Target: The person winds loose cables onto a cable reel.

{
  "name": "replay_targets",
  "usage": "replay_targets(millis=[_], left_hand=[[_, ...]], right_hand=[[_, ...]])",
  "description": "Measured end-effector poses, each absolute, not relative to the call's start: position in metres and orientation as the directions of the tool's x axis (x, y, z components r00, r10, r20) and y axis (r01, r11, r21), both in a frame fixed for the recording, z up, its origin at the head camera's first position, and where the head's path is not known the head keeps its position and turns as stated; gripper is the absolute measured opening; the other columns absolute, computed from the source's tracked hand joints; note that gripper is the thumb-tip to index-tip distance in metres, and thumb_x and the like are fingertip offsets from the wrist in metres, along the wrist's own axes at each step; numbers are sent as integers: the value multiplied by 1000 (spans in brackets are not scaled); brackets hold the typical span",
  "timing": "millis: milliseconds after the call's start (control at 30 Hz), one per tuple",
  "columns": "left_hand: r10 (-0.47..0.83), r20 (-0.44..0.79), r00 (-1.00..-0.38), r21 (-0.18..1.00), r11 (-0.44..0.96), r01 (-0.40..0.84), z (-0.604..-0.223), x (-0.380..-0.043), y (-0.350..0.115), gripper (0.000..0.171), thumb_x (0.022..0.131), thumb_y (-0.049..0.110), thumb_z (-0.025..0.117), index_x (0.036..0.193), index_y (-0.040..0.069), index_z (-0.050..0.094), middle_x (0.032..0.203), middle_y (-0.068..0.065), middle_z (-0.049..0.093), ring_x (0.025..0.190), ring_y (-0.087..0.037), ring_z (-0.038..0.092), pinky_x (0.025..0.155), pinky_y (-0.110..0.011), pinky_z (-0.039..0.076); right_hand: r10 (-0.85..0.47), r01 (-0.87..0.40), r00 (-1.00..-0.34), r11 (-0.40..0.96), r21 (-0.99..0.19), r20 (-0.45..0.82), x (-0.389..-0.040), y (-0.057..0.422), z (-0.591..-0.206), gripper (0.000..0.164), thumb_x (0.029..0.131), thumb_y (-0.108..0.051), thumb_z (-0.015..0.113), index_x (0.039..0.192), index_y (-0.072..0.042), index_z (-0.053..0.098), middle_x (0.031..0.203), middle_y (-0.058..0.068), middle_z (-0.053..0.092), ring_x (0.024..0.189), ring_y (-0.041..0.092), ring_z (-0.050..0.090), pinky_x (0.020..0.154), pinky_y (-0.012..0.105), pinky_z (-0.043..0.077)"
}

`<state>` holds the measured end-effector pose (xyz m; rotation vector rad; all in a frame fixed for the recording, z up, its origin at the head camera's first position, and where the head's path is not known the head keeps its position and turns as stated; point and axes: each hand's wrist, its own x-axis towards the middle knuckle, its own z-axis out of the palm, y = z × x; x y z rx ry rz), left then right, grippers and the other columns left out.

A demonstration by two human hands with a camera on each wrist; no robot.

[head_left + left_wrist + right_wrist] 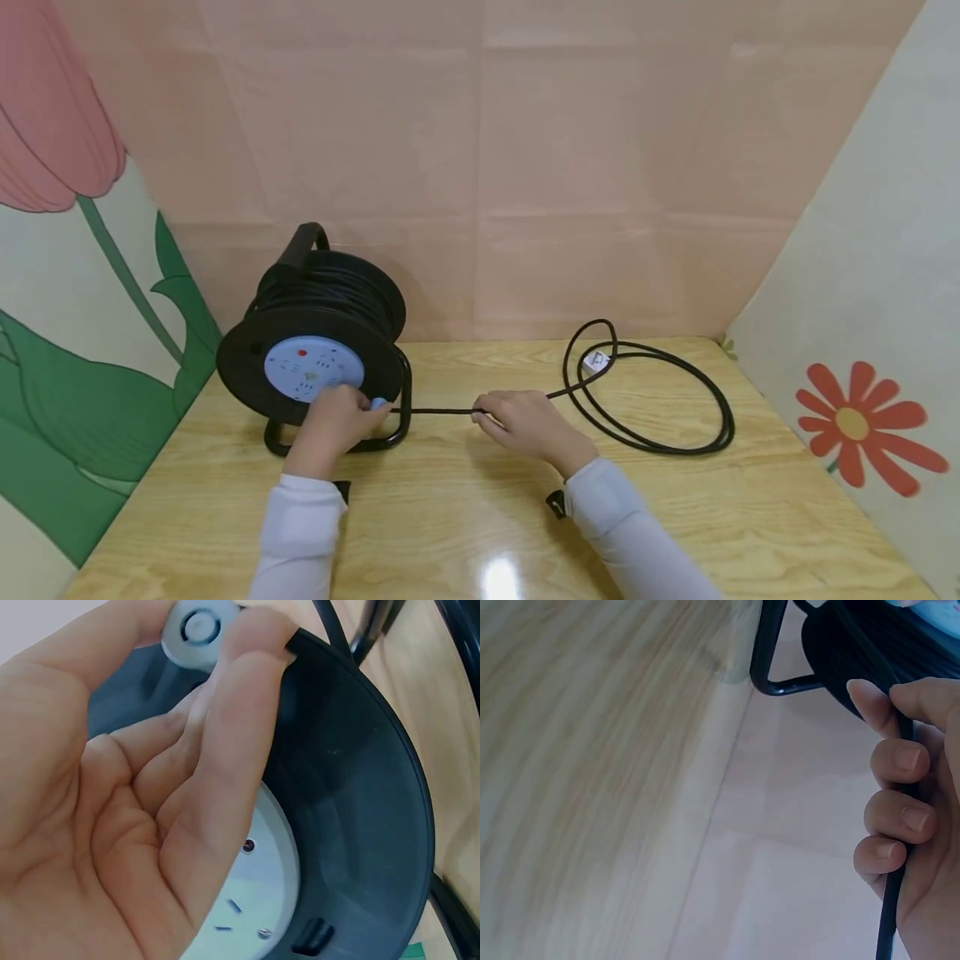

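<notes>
A black cable reel (pixel 243 358) with a light blue socket panel (pixel 300 367) stands at the left of the table. My left hand (pixel 335 421) is in front of its face and pinches the small blue winding knob (pixel 378 403) near the flange's edge; the left wrist view shows the knob (pixel 196 631) between thumb and fingertips. Black cable (pixel 442 411) runs from the reel to the right, where my right hand (pixel 528 423) grips it. In the right wrist view, the fingers (pixel 901 816) curl round the cable (pixel 887 922).
Loose cable coils (pixel 705 383) lie on the wooden table (pixel 450 517) at the right, with a white plug (pixel 596 362) among them. The reel's tubular stand (pixel 405 400) rests on the tabletop. A pink wall covering (pixel 525 167) rises behind.
</notes>
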<state>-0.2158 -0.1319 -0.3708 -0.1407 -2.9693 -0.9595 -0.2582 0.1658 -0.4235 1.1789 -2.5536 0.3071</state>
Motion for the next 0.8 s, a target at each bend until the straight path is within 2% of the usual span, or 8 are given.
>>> replay_targets(millis=[133, 333, 533, 800], left_hand=[[75, -71, -995, 609, 793, 16, -371, -215, -139, 45, 97, 33, 66, 61, 6, 66, 62, -3, 62, 59, -18, 54, 55, -31, 44], [89, -134, -987, 630, 776, -16, -376, -216, -148, 41, 97, 33, 65, 68, 4, 69, 66, -3, 65, 62, -16, 60, 60, -31, 51], [136, -186, -973, 705, 708, -35, -387, -220, -162, 35, 97, 31, 65, 84, -1, 72, 75, -5, 68, 69, -18, 67, 66, -33, 58], [228, -236, -945, 803, 594, -57, -402, -228, -183, 44, 99, 37, 63, 101, -7, 71, 91, -13, 73, 81, -21, 70, 75, -37, 59]], right_hand=[[-688, -745, -653, 659, -106, 316, -262, 156, -421, 20, 104, -32, 53, 101, -23, 71, 88, -15, 66, 63, -2, 51, 54, 22, 45], [-691, -742, -660, 660, -116, 295, -265, 143, -420, 21, 104, -32, 55, 103, -22, 73, 92, -13, 69, 67, -1, 56, 56, 23, 47], [-695, -746, -658, 654, -125, 291, -265, 134, -421, 22, 103, -33, 55, 106, -22, 73, 96, -12, 70, 74, 1, 61, 62, 26, 51], [-691, -735, -672, 665, -128, 267, -267, 124, -424, 27, 105, -36, 51, 109, -21, 73, 101, -11, 71, 81, 3, 64, 69, 28, 54]])
